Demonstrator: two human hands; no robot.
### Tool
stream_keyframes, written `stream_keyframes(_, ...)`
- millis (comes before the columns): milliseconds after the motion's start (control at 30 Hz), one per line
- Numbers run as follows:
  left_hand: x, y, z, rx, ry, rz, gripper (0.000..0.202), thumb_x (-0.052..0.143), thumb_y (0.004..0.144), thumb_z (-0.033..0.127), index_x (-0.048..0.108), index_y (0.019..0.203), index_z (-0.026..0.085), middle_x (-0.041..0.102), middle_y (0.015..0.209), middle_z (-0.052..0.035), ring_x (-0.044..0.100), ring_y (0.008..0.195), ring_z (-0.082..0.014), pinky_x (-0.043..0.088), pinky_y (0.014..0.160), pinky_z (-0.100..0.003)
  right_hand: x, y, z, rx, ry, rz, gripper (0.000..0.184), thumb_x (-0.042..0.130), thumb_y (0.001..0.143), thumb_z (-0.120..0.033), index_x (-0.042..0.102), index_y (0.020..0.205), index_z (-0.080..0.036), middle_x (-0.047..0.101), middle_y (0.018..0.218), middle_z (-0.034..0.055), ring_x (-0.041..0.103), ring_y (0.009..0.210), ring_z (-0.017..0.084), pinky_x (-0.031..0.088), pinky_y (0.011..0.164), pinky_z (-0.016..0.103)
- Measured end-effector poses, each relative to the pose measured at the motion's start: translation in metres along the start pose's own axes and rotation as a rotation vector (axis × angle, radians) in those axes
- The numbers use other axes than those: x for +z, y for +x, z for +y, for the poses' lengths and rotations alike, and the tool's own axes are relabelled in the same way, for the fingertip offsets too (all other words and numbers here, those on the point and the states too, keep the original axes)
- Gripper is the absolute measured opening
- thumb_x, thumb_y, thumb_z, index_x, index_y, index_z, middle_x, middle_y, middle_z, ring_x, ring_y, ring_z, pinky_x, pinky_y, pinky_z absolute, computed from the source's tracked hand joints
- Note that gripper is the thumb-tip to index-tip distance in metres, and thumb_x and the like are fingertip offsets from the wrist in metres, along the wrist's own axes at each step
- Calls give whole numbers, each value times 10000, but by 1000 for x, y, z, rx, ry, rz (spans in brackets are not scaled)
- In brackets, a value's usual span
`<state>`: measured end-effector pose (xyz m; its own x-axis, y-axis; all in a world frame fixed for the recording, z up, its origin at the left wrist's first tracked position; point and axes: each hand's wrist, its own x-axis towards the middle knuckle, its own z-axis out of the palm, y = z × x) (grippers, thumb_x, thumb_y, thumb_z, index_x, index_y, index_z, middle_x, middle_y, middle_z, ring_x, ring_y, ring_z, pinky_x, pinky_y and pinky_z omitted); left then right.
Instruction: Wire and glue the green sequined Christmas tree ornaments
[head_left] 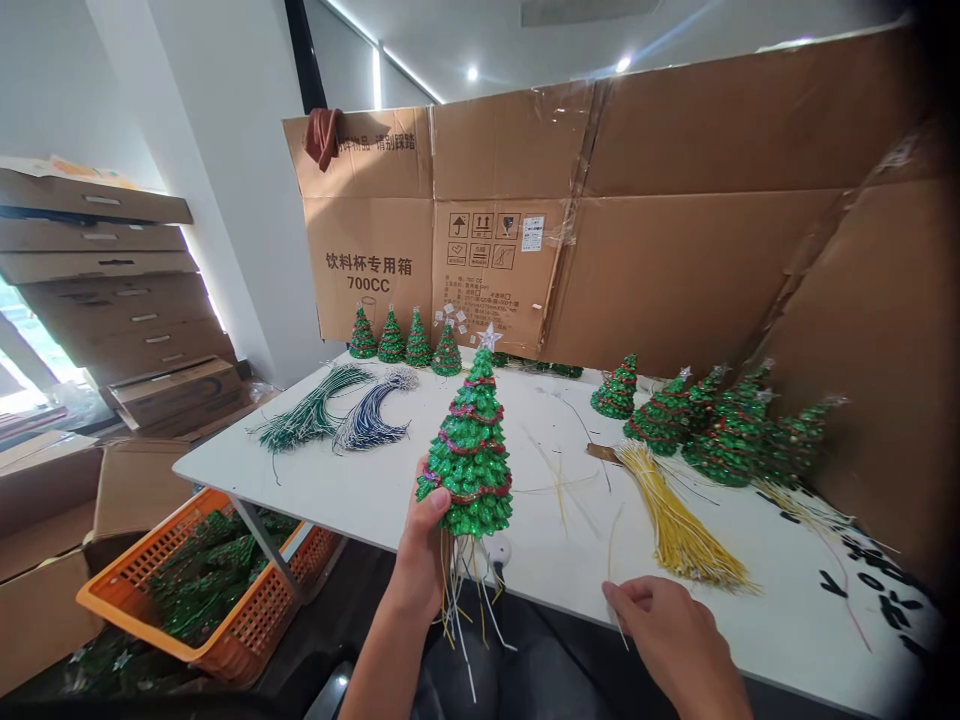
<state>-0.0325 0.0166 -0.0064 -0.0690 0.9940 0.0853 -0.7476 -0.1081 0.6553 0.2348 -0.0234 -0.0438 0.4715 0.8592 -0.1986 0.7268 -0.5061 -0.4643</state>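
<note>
A small green Christmas tree [471, 450] with red garland and a clear star on top stands upright in my left hand [421, 550]. My thumb presses its lower front; the other fingers are behind it. Several yellow and white wires hang from its underside. Over the table's front edge, my right hand [667, 635] pinches a thin pale wire [613, 550] between thumb and fingertips. Nearby on the white table [540, 570] lies a bundle of yellow wires [679, 515]. A round white piece [497, 548] with a dark cord sits just behind the hanging wires.
Green wires [315, 410] and blue wires [375, 415] lie at the table's left. Finished-looking trees [391, 338] line the back; more trees [727, 425] crowd the right. Black pieces [874, 580] lie far right. Cardboard [675, 270] walls the back. An orange crate [217, 645] of trees stands lower left.
</note>
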Motion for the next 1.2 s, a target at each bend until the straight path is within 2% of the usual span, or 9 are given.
stream_keyframes(133,-2,0,0,9,28,-33,689,846,793,437,665,1414,198,830,1213,-117,795,1133,-366,613,1011,-459,4,2,1,-34,-25,-6,293,587,915,-454,766,760,-281,806,833,113,754,813,324,494,696,379)
stream_keyframes(333,-1,1,0,21,55,-73,809,871,778,494,589,1487,221,795,1309,-129,779,1160,-380,613,1001,-476,7,3,0,-26,-79,-13,369,437,994,-447,730,862,-265,797,996,161,741,952,384,486,776,429)
stream_keyframes(467,1,1,0,42,80,-78,750,878,777,496,615,1424,221,797,1279,-125,780,1147,-370,599,1029,-483,6,2,-4,-14,-75,-8,387,350,1021,-443,665,876,-272,776,1020,174,715,1035,418,468,831,456)
stream_keyframes(733,1,0,-2,58,94,-72,706,888,788,469,591,1386,238,776,1271,-117,754,1182,-361,582,1055,-483,4,5,1,-30,62,86,304,359,970,-453,574,826,-294,762,1038,171,677,1026,406,448,830,463)
stream_keyframes(833,2,0,-3,62,90,-72,699,892,781,459,589,1374,245,770,1271,-107,736,1212,-357,567,1073,-479,4,8,3,-52,175,114,275,426,911,-460,594,773,-293,775,997,178,682,1018,398,451,849,468)
stream_keyframes(933,4,-1,-3,73,90,-59,689,892,779,454,585,1361,249,766,1269,-95,724,1230,-348,547,1094,-474,5,11,4,-68,348,106,250,537,836,-490,644,740,-285,786,829,124,712,888,350,476,839,446)
stream_keyframes(1033,6,-2,-2,68,104,-61,680,887,786,469,577,1351,251,765,1263,-95,726,1216,-346,543,1090,-476,5,11,1,-88,562,136,285,651,761,-546,675,768,-262,778,776,96,700,809,300,498,776,406)
stream_keyframes(1100,7,-2,-2,68,111,-77,673,883,791,480,575,1345,254,762,1267,-96,733,1193,-343,547,1079,-478,3,6,-4,-98,729,149,386,715,729,-598,684,856,-234,762,778,80,631,691,238,474,649,359)
stream_keyframes(1200,7,-2,-1,82,123,-99,669,881,797,485,562,1338,255,760,1261,-95,746,1155,-333,563,1054,-469,-5,-7,-17,-126,966,141,638,804,701,-665,689,1117,-195,747,846,52,441,555,130,368,505,282)
